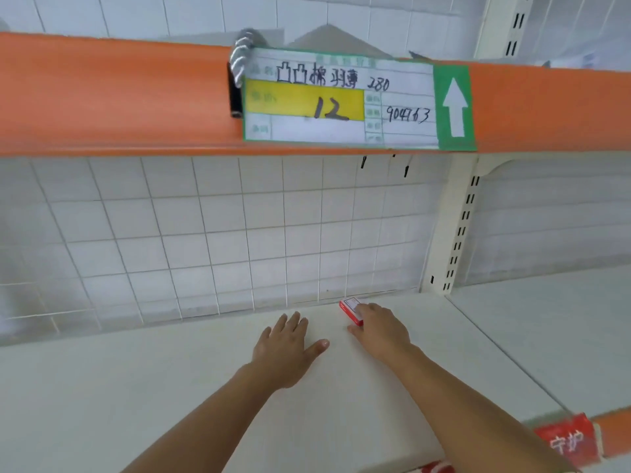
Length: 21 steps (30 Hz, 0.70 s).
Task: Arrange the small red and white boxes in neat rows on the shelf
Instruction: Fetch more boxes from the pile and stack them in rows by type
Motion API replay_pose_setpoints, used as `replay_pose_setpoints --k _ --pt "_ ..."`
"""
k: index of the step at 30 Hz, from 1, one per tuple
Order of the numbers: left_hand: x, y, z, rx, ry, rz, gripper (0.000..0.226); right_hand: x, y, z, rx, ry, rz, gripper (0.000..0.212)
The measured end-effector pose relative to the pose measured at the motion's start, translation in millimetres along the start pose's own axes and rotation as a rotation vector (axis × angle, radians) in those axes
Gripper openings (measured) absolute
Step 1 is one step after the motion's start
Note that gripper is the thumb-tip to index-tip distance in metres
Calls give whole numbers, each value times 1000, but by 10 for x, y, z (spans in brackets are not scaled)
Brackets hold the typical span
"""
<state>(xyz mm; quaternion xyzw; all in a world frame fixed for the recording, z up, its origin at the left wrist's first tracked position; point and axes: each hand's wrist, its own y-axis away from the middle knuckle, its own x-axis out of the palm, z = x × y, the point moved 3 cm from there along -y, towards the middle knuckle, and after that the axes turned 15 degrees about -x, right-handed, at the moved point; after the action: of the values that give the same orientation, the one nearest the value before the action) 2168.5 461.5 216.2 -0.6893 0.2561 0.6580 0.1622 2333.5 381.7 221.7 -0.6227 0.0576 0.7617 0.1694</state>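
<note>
One red and white box (pixel 351 310) is pinched by the right hand (pixel 382 327) on the shelf (pixel 136 387); at its nine o'clock, the left hand (pixel 285 349) is laid flat, fingers straight.

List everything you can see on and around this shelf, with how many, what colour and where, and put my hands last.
small box: one, red and white, flat at the back of the shelf near the wire grid
shelf: one, white, lower half of view
wire grid: one, white, behind the shelf
orange rail: one, across the top
price label: one, white, yellow and green, handwritten 12, on the rail
upright post: one, cream, slotted, right of the grid
red packaging: partly visible, bottom right edge
left hand: flat on the shelf
right hand: fingers on the small box
</note>
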Motion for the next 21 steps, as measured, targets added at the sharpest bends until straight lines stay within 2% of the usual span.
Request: replay_pose_setpoints --k 10,15,21 --pt "43 170 333 -199 20 8 74 64 -256 21 -20 -51 -124 32" --pt "-23 502 585 -315 48 -26 74 133 -156 480 -228 -54 -100 35" --pt "-80 1103 1100 -486 55 -64 74 191 88 1436 -541 -154 -105 39"
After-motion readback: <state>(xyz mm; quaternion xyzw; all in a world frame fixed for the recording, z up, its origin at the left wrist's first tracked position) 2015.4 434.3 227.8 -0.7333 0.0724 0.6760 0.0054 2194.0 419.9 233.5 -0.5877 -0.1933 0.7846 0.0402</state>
